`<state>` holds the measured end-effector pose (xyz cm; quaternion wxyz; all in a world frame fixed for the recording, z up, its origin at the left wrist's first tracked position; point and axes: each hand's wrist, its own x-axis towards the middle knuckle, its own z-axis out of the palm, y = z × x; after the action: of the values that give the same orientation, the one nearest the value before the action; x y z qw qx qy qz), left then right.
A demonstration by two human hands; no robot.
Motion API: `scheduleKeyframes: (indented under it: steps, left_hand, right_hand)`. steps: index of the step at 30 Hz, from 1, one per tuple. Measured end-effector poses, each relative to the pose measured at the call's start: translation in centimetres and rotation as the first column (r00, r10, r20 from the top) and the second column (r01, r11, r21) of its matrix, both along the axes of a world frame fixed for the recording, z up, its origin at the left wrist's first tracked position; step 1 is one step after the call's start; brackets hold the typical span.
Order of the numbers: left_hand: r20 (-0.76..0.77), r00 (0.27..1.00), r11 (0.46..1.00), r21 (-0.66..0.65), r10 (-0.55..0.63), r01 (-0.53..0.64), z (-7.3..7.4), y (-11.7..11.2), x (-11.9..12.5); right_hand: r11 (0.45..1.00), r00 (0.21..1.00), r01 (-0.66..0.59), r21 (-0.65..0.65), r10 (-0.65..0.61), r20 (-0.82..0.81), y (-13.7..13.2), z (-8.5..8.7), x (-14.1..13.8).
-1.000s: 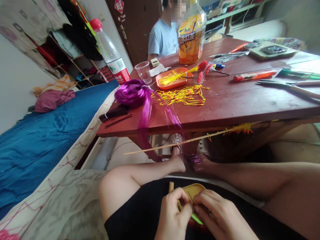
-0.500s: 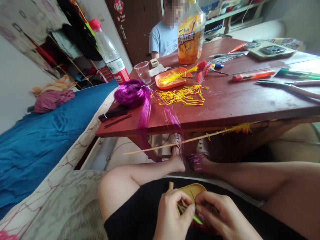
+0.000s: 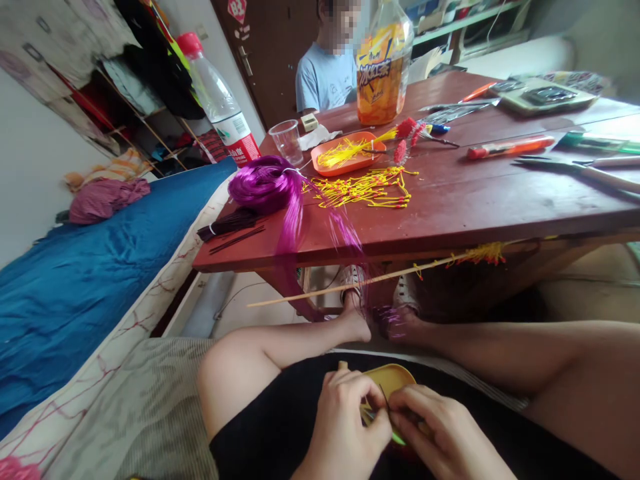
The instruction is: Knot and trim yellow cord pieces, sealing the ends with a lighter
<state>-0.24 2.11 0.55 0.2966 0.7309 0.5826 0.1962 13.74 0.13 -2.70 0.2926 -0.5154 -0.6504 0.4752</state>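
My left hand (image 3: pixel 343 430) and my right hand (image 3: pixel 440 433) meet over my lap at the bottom of the head view. Both pinch a small craft piece (image 3: pixel 383 417) with a thin dark wire and a green bit showing between the fingertips. A yellow tray (image 3: pixel 393 378) lies on my lap just beyond the fingers, with a wooden stick end (image 3: pixel 342 366) beside my left hand. A long thin stick (image 3: pixel 350 283) with yellow and red stamens (image 3: pixel 480 255) at its end reaches under the table edge.
A red-brown table (image 3: pixel 475 200) stands ahead with purple thread (image 3: pixel 270 187), loose yellow stamens (image 3: pixel 367 188), an orange tray (image 3: pixel 345 152), a cup (image 3: pixel 287 141), bottles (image 3: pixel 220 107), pens and scissors. A person in a blue shirt (image 3: pixel 325 77) sits at its far side. A blue-covered bed (image 3: pixel 75 280) lies left.
My hands have shifted slightly, the left thumb closing further onto the small piece. The view tipped up a little. Nothing on the table moved.
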Motion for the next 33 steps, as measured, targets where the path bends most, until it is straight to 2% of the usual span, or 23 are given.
scheduleKeyframes:
  steps: [2,4,6,9,14,20,33]
  left_hand:
    - [0.126,0.988,0.981,-0.183,0.086,-0.062,0.0,0.1,-0.1]
    - [0.218,0.961,0.939,-0.331,0.172,-0.093,-0.1,0.0,-0.3]
    - [0.261,0.939,0.92,-0.375,0.223,-0.114,-0.4,-0.3,-0.4]
    - [0.272,0.936,0.937,-0.325,0.223,-0.129,-1.1,-0.6,-0.6]
    - [0.201,0.971,0.99,-0.092,0.126,-0.109,-2.0,-1.0,-0.6]
    - [0.149,0.985,0.997,0.005,0.082,-0.083,-2.0,-1.1,-0.6]
    - [0.214,0.961,0.984,-0.077,0.176,-0.163,-2.2,-1.5,-0.4]
  right_hand:
    - [0.994,0.999,-0.013,-0.104,0.008,-0.053,0.2,0.1,0.2]
    - [0.981,0.993,-0.013,-0.192,-0.01,-0.118,0.4,0.1,0.3]
    - [0.971,0.984,-0.003,-0.239,-0.04,-0.173,0.4,0.0,0.3]
    - [0.963,0.977,0.001,-0.268,-0.059,-0.206,0.2,-0.1,0.3]
    - [0.961,0.976,0.007,-0.275,-0.066,-0.206,0.2,-0.3,0.1]
    - [0.95,0.972,0.002,-0.314,-0.075,-0.222,0.2,0.0,-0.1]
    - [0.967,0.972,0.027,-0.254,-0.084,-0.218,-0.2,-0.8,-0.3]
